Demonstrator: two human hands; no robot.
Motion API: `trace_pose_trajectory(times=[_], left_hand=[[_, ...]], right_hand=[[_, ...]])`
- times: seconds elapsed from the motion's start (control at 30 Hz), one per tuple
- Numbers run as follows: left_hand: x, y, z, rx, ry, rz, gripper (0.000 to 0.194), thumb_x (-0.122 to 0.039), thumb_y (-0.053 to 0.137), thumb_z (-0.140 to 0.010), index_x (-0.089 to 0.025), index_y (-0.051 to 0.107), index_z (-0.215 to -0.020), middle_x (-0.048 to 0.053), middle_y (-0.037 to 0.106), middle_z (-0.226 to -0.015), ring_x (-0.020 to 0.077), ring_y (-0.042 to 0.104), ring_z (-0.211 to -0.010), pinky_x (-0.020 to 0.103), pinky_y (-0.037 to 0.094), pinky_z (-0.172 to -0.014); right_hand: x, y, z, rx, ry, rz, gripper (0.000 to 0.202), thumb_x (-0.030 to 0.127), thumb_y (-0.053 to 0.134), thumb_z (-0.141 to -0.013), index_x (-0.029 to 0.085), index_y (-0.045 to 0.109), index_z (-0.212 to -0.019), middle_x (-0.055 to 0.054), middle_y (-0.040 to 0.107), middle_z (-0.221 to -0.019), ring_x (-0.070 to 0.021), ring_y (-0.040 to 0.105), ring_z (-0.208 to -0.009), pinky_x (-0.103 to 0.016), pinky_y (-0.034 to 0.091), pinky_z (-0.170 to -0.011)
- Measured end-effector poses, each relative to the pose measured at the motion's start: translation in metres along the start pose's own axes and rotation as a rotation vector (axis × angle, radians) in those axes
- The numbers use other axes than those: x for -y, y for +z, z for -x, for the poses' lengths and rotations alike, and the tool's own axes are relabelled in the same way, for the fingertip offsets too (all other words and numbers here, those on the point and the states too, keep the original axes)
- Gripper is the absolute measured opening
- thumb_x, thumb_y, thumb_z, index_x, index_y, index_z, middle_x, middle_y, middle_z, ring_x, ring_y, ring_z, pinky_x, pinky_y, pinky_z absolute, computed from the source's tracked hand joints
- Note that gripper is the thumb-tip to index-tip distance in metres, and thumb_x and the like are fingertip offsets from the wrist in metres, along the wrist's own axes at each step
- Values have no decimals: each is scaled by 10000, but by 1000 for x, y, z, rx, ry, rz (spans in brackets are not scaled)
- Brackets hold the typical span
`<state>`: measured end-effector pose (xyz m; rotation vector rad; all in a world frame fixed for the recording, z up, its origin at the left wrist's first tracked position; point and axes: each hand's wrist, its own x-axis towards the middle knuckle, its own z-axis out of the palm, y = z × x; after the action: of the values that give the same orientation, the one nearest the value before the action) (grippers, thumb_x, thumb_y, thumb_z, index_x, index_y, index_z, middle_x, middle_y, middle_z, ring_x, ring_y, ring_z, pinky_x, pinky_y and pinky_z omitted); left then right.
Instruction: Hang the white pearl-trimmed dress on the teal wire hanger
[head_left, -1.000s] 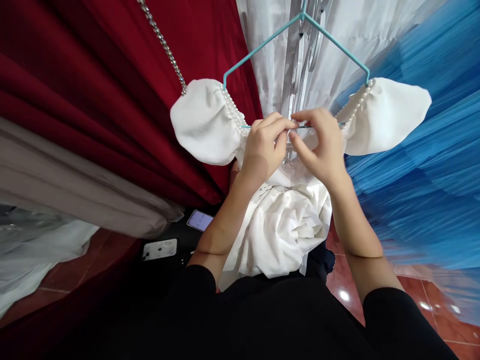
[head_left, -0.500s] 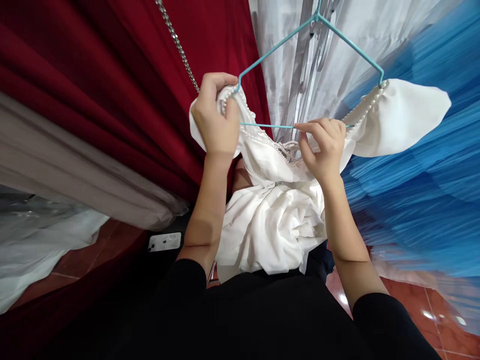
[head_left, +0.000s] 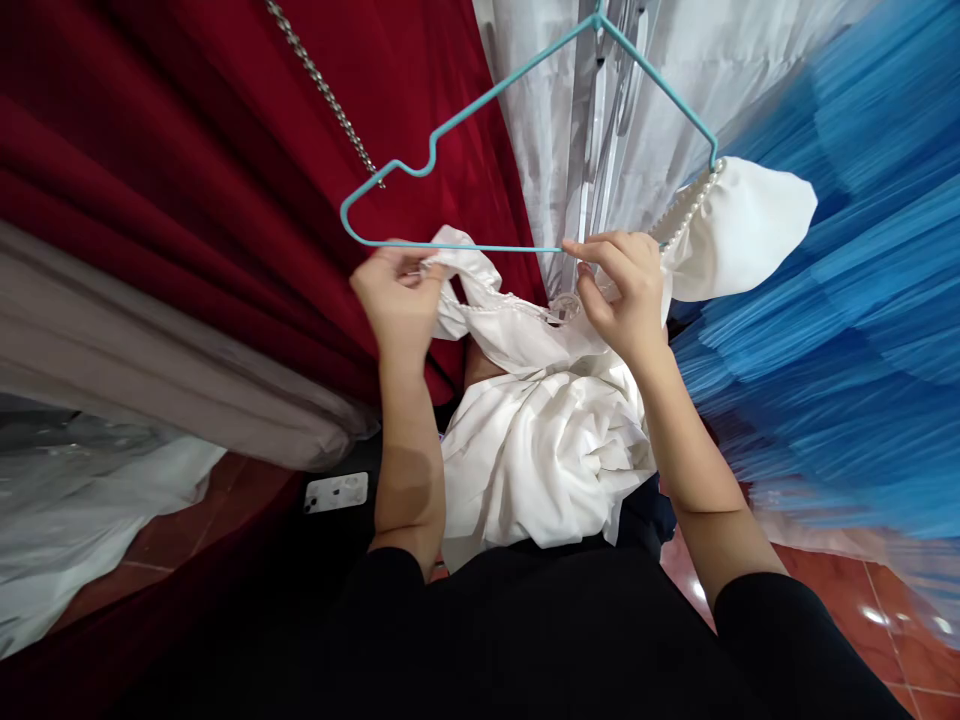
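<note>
l hand is pinching sleeve, r hand is pinching hanger; prob. freeing sleeve, next move prob. needing steady r hold

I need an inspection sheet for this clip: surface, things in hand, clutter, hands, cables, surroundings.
Surface: dark surface under a phone; glossy red floor tiles further right.
Things in hand: white garment with bead trim, bunched below; one sleeve sits on the turquoise hanger, the other is off its bare left end.
Clutter: phone, lying flat, back up.
Hands: left hand pinches the loose sleeve; right hand holds the hanger's bottom bar.
Cables: nothing seen.
Surroundings: red fabric and greyish fabric left, white fabric behind, blue fabric right; sparkly strand hanging upper left.
</note>
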<state>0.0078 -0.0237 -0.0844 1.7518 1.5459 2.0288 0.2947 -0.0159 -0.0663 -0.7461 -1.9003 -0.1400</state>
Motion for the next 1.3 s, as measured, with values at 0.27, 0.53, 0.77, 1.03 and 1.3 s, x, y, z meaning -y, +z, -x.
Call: trace_pose_trajectory(times=[0.27,0.53,0.77,1.03,1.3], left_hand=[[-87,62,26,321,472,-26,175,-169,708,-987,-315,774,-1054,-8,779,-1235,264,702,-1272,505,536,-1162],[-78,77,22,275,387,-95,201,-75,642,-962,-237,734,-1037,0,805,-1038,224,739,-999,423,520,-1032],[-78,86,29,229,371,-93,214,-44,641,-936,-242,714,-970,-14,803,-1000,227,731,-964,412,482,-990],[-74,78,16,264,348,-115,244,-4,659,-835,-237,703,-890,-20,753,-885,224,696,-863,397,476,-918],[-73,81,15,296,301,-67,262,10,661,-843,-242,715,-891,-30,739,-886,206,690,-870,401,485,-949]], right_hand=[[4,-14,2,5,42,6,280,204,515,-1047,287,734,-1200,-13,765,-1112,-223,702,-1028,-484,503,-1034],[0,-54,-18,-96,77,69,311,394,579,-1055,346,668,-1349,-59,695,-1385,-300,622,-1345,-575,461,-1200],[-58,-72,-26,-292,70,257,216,299,701,-1012,319,629,-1214,-87,722,-1246,-259,620,-1233,-482,475,-1134],[-70,-97,-59,-448,122,177,318,-71,655,-769,213,751,-875,-19,740,-826,-152,659,-693,-293,481,-604],[-106,-118,-1,-644,299,154,282,-31,694,-791,233,770,-858,-35,749,-817,-188,704,-753,-320,547,-676]])
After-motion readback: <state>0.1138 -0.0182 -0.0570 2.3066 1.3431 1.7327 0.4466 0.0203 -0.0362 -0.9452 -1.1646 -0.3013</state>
